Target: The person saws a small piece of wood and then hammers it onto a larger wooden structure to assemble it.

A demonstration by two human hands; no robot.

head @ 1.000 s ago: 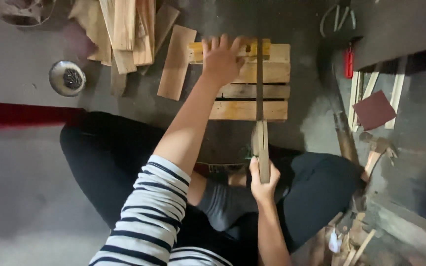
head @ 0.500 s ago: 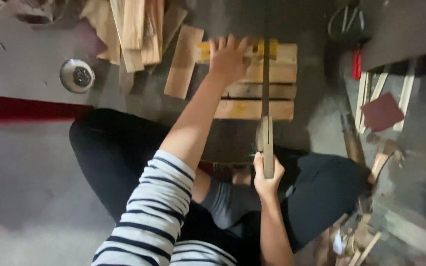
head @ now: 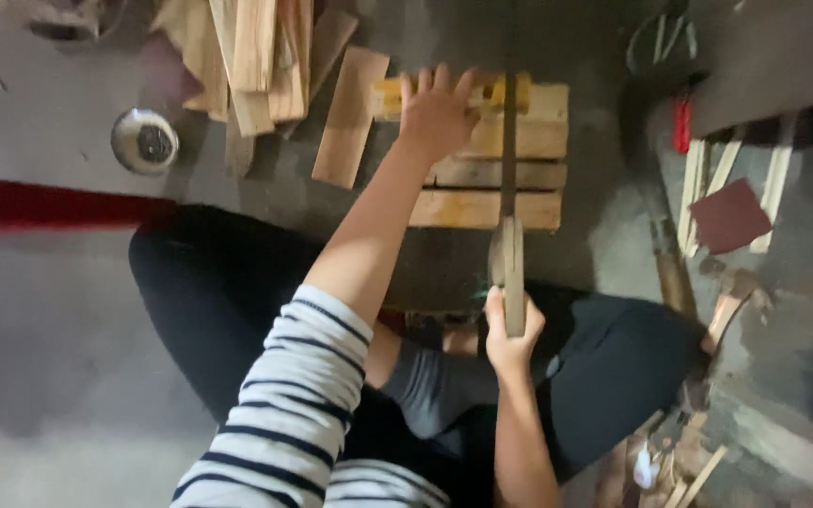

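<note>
grey concrete floor (head: 68,310) | red strip (head: 49,202) | wood offcuts (head: 265,56) | dim

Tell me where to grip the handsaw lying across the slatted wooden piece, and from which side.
Grip the handsaw by its wooden handle, coming from the near side, by the person's lap. The thin blade runs away across the slatted wooden piece, so only the thick handle end sticks out clear. The right hand already wraps it there; the left hand lies flat on the slats, beside the blade.

hands 2 (head: 439,108) | saw 1 (head: 508,235) | slatted wooden frame 1 (head: 529,141) | metal bowl 1 (head: 144,141)
</note>
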